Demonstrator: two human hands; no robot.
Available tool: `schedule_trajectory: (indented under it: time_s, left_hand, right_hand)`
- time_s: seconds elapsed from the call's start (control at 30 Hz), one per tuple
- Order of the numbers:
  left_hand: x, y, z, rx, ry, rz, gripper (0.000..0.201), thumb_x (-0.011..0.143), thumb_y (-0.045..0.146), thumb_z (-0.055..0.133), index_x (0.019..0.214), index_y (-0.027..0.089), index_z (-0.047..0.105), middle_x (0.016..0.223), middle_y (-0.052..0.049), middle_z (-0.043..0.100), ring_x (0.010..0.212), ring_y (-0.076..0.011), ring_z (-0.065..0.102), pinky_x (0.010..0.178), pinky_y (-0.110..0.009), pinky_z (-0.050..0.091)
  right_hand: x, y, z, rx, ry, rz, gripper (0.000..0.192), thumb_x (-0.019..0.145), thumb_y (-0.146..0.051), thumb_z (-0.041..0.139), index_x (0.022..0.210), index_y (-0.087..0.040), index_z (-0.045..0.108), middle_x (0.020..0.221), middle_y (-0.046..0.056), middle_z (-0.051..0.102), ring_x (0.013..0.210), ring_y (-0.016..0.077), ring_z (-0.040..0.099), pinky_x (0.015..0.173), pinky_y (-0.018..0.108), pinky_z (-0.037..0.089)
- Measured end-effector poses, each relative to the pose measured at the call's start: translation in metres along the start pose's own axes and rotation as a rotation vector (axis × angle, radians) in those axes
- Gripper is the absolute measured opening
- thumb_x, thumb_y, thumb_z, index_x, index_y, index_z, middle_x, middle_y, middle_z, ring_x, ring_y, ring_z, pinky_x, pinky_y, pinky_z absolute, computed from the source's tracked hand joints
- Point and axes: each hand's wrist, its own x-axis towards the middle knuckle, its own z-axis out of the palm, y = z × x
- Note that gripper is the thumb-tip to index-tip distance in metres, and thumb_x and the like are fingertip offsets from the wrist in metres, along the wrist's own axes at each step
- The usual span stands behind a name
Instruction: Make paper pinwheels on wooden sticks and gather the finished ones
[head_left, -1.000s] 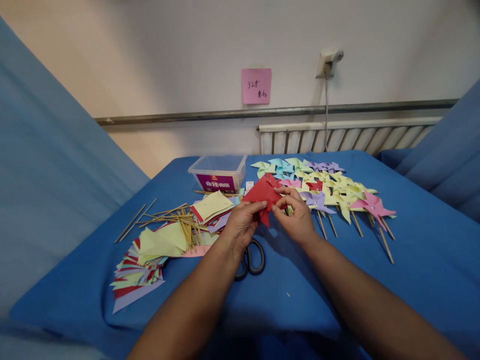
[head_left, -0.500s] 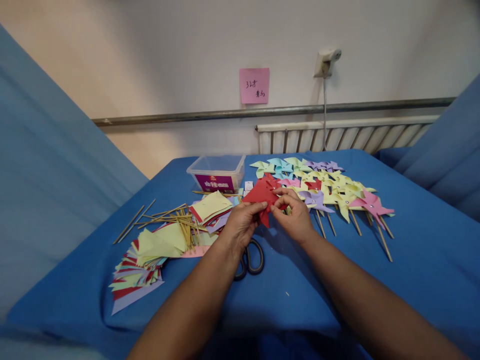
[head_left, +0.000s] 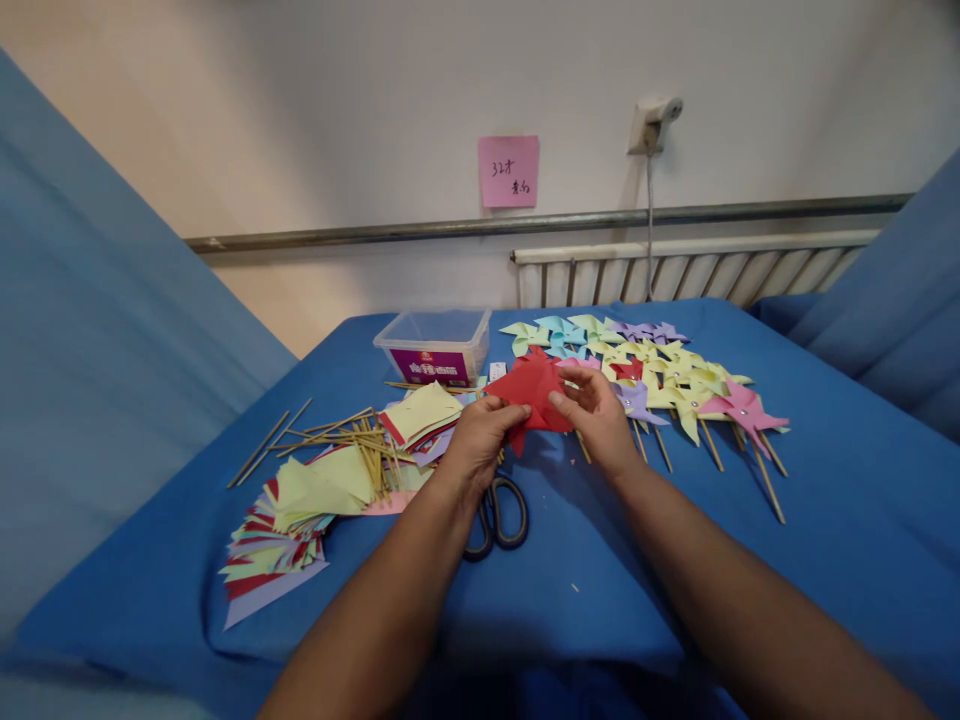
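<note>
A piece of red paper (head_left: 534,388) with cut, pointed flaps is held up between my two hands, above the table. My left hand (head_left: 486,430) pinches its lower left part between thumb and fingers. On the right side, my right hand (head_left: 596,412) grips the paper with the thumb in front and the fingers behind. Below my left hand lie scissors with black handles (head_left: 510,512); their blades are hidden. Just behind and right of my right hand are finished paper pinwheels (head_left: 679,385) in yellow, purple, pink, blue and red, several on wooden sticks.
A clear plastic box (head_left: 433,345) with a purple label stands at the back. Loose wooden sticks (head_left: 330,436) lie left of centre, beside stacked paper squares (head_left: 424,412) and a fanned pile of cut paper (head_left: 274,555). Blue cloth (head_left: 600,600) covers the table; a wall and radiator (head_left: 697,268) are behind.
My right hand has shifted from pinching a lower tip to gripping the red paper's right side. The paper's lower right flap now shows spread wider. My left hand keeps its hold.
</note>
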Motion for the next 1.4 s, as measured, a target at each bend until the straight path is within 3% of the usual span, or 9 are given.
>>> schedule_trajectory:
  time_s: [0.13, 0.23, 0.3, 0.53, 0.67, 0.77, 0.9, 1.17, 1.4]
  left_hand:
    - [-0.003, 0.007, -0.002, 0.14, -0.012, 0.024, 0.02, 0.052, 0.018, 0.078, 0.064, 0.013, 0.062, 0.058, -0.003, 0.064, 0.047, -0.0126, 0.055, 0.048, -0.024, 0.042]
    - [-0.005, 0.01, -0.003, 0.278, -0.035, 0.047, 0.019, 0.053, 0.02, 0.078, 0.063, 0.013, 0.063, 0.055, -0.001, 0.061, 0.045, -0.0108, 0.052, 0.045, -0.022, 0.036]
    - [-0.005, 0.01, -0.003, 0.342, -0.062, 0.065, 0.019, 0.054, 0.02, 0.078, 0.063, 0.013, 0.064, 0.053, 0.0, 0.06, 0.044, -0.0098, 0.049, 0.043, -0.021, 0.032]
    - [-0.003, 0.01, -0.005, 0.351, -0.216, 0.103, 0.02, 0.055, 0.014, 0.074, 0.074, 0.013, 0.069, 0.068, -0.002, 0.067, 0.057, -0.0123, 0.058, 0.055, -0.022, 0.041]
    - [-0.001, 0.005, -0.002, 0.277, -0.054, 0.171, 0.024, 0.053, 0.015, 0.08, 0.073, 0.014, 0.066, 0.068, 0.0, 0.065, 0.059, -0.0103, 0.057, 0.058, -0.02, 0.043]
    - [-0.003, -0.003, 0.006, 0.074, -0.026, 0.086, 0.03, 0.058, 0.022, 0.08, 0.084, 0.014, 0.069, 0.076, -0.003, 0.069, 0.064, -0.0119, 0.061, 0.062, -0.022, 0.046]
    - [-0.008, -0.012, 0.014, -0.133, -0.063, -0.061, 0.035, 0.058, 0.024, 0.082, 0.09, 0.014, 0.071, 0.081, -0.006, 0.072, 0.069, -0.0148, 0.064, 0.066, -0.026, 0.05]
    - [-0.006, -0.02, 0.014, -0.213, 0.011, -0.012, 0.038, 0.052, 0.019, 0.086, 0.087, 0.012, 0.072, 0.077, -0.005, 0.073, 0.066, -0.0149, 0.065, 0.065, -0.025, 0.05]
    - [-0.003, -0.01, 0.011, -0.261, 0.03, -0.009, 0.029, 0.057, 0.015, 0.08, 0.084, 0.01, 0.072, 0.076, -0.006, 0.073, 0.064, -0.0153, 0.065, 0.066, -0.026, 0.052]
  right_hand:
    - [0.004, -0.004, -0.005, 0.216, -0.123, 0.262, 0.046, 0.065, -0.041, 0.079, 0.103, -0.021, 0.061, 0.099, 0.007, 0.071, 0.091, 0.0234, 0.068, 0.082, 0.042, 0.056]
    - [0.002, -0.008, -0.006, 0.267, -0.281, 0.322, 0.043, 0.063, -0.039, 0.081, 0.098, -0.021, 0.065, 0.095, 0.006, 0.073, 0.082, 0.0222, 0.07, 0.079, 0.041, 0.057]
    - [-0.001, -0.01, -0.005, 0.248, -0.316, 0.322, 0.044, 0.06, -0.035, 0.084, 0.097, -0.02, 0.066, 0.096, 0.005, 0.074, 0.081, 0.0216, 0.07, 0.077, 0.038, 0.057]
    - [-0.006, -0.006, 0.001, 0.225, -0.241, 0.348, 0.047, 0.055, -0.032, 0.085, 0.097, -0.019, 0.066, 0.088, 0.005, 0.074, 0.074, 0.0205, 0.069, 0.069, 0.036, 0.058]
    - [-0.008, 0.004, 0.009, 0.286, -0.052, 0.284, 0.044, 0.061, -0.031, 0.082, 0.099, -0.019, 0.065, 0.096, 0.005, 0.074, 0.082, 0.0203, 0.069, 0.079, 0.037, 0.056]
    - [-0.009, 0.01, 0.015, 0.333, 0.149, 0.23, 0.041, 0.065, -0.031, 0.08, 0.1, -0.018, 0.065, 0.099, 0.005, 0.074, 0.083, 0.0192, 0.069, 0.082, 0.037, 0.055]
    - [-0.012, 0.013, 0.021, 0.334, 0.253, 0.196, 0.036, 0.066, -0.03, 0.079, 0.098, -0.018, 0.065, 0.096, 0.004, 0.073, 0.083, 0.0191, 0.069, 0.081, 0.036, 0.055]
    - [-0.017, 0.013, 0.027, 0.333, 0.233, 0.18, 0.037, 0.067, -0.03, 0.079, 0.099, -0.017, 0.065, 0.096, 0.004, 0.073, 0.082, 0.0191, 0.068, 0.082, 0.037, 0.054]
    - [-0.014, 0.005, 0.02, 0.355, 0.064, 0.152, 0.038, 0.072, -0.035, 0.076, 0.105, -0.022, 0.061, 0.097, 0.004, 0.071, 0.085, 0.0183, 0.066, 0.082, 0.036, 0.053]
